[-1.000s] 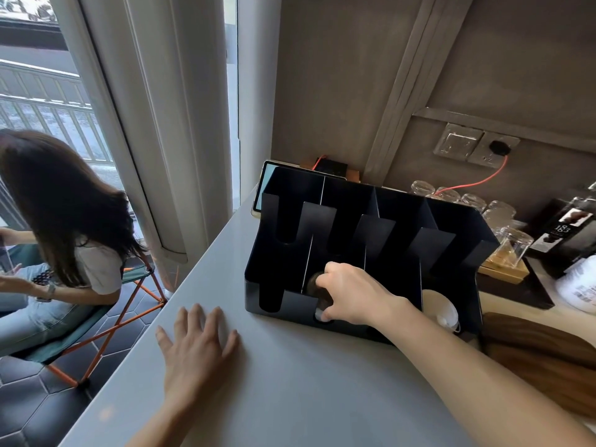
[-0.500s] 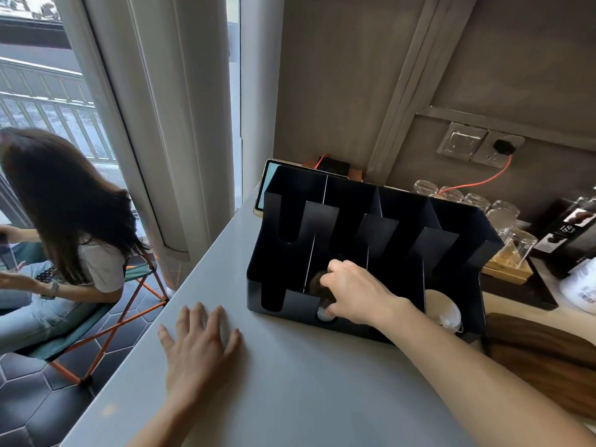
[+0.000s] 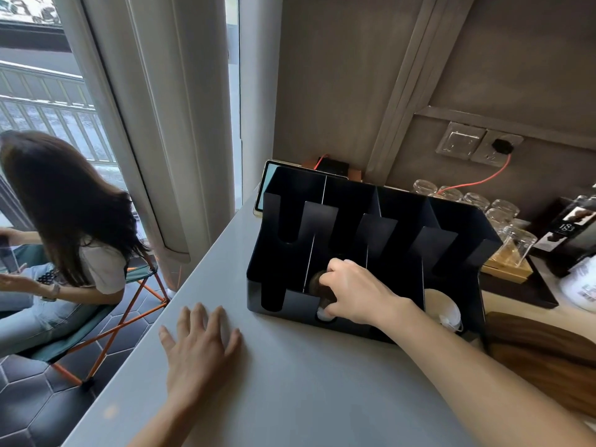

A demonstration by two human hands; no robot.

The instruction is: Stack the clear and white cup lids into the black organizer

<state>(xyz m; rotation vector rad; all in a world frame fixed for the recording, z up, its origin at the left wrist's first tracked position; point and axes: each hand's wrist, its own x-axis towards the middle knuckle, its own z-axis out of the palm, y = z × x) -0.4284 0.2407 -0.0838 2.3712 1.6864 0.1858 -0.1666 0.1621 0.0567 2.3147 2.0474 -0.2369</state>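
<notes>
The black organizer (image 3: 458, 221) stands on the grey counter with several upright slots open at the front. My right hand (image 3: 353, 293) reaches into the second slot from the left, fingers curled around a stack of clear lids (image 3: 323, 312) low at the slot's front. A brownish round shape (image 3: 316, 280) shows just behind my fingertips; what it is I cannot tell. White lids (image 3: 440, 303) lie in the rightmost slot. On the counter in front of the organizer my left hand (image 3: 200, 346) rests flat, fingers spread, holding nothing.
Upturned glasses (image 3: 501, 214) and a wooden tray (image 3: 508, 269) stand behind the organizer on the right. A tablet (image 3: 269, 179) leans against the wall behind it. A person (image 3: 64, 221) sits on a folding chair left of the counter edge. A brown wooden board (image 3: 541, 356) lies at right.
</notes>
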